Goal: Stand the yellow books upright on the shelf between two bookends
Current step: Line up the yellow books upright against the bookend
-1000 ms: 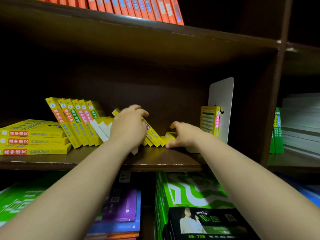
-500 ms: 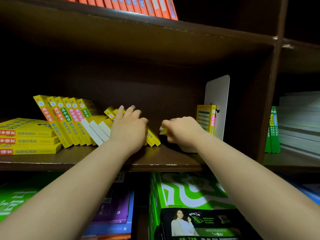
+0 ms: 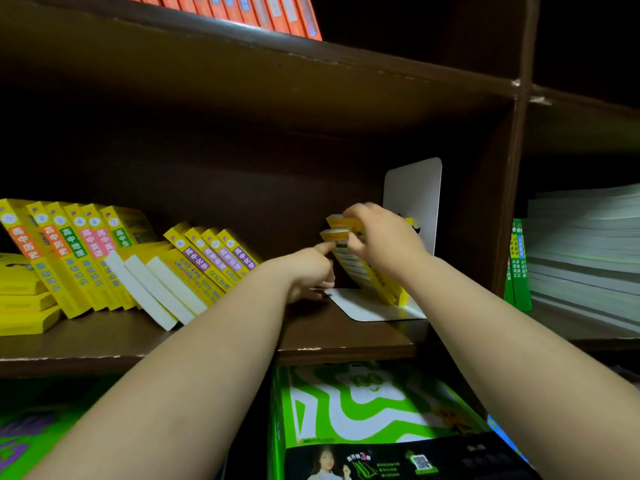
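Between the hands [image 3: 308, 268] [image 3: 384, 237], tilted yellow books [image 3: 360, 271]

orange books [image 3: 242, 8]: tops cut off
yellow stack [image 3: 20, 306]: left end cut off
bookend [image 3: 412, 188]: middle behind right hand [image 3: 381, 240], yellow books [image 3: 360, 271]
left hand [image 3: 308, 268]: fingertips hidden
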A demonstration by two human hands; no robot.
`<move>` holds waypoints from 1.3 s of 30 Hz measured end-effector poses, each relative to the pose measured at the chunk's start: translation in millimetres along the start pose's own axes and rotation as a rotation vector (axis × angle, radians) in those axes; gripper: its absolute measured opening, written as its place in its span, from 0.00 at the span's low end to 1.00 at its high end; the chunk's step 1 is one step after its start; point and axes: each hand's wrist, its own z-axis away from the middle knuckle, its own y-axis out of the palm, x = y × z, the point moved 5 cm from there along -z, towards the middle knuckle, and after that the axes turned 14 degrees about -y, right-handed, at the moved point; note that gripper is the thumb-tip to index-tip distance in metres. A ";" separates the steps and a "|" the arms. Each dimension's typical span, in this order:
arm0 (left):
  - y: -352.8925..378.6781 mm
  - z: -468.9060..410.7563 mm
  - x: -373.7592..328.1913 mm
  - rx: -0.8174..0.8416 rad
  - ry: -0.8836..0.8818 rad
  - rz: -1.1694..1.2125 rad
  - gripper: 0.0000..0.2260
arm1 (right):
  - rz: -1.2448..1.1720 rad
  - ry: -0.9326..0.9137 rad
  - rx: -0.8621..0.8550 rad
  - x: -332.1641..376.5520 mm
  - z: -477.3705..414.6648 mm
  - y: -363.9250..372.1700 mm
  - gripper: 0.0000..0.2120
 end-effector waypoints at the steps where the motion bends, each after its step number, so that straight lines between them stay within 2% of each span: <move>1: 0.7 -3.7 -3.6 0.008 0.007 -0.050 0.30 | 0.039 -0.003 0.007 -2.8 -1.7 -1.3 0.19; 4: 3.6 -12.0 -13.8 -0.007 0.025 -0.173 0.32 | 0.152 0.035 0.019 -11.3 -4.0 -5.4 0.19; 7: 14.2 -23.0 -21.0 0.027 0.058 -0.179 0.33 | 0.238 0.047 0.027 -19.6 -3.8 -9.3 0.19; 11: 31.4 -35.7 -29.6 0.085 0.106 -0.180 0.33 | 0.366 -0.020 0.186 -27.0 0.0 -6.6 0.17; 15: 35.2 -37.3 -30.3 0.109 0.121 -0.206 0.31 | 0.396 0.014 0.281 -33.5 8.4 -7.5 0.14; 24: 22.2 -23.0 -28.3 0.083 0.149 -0.285 0.27 | 0.302 0.056 0.217 -35.9 9.2 -2.1 0.15; 30: 18.2 -14.1 -21.4 0.086 0.143 -0.285 0.28 | 0.277 -0.003 0.159 -19.9 6.0 -3.3 0.17; 35: 21.5 -17.2 -19.2 0.064 0.126 -0.237 0.30 | 0.327 -0.027 0.160 -20.7 6.3 -2.0 0.17; 39: 21.8 -9.7 -21.4 0.033 0.153 -0.221 0.27 | 0.399 -0.006 0.187 -26.2 9.0 -1.0 0.16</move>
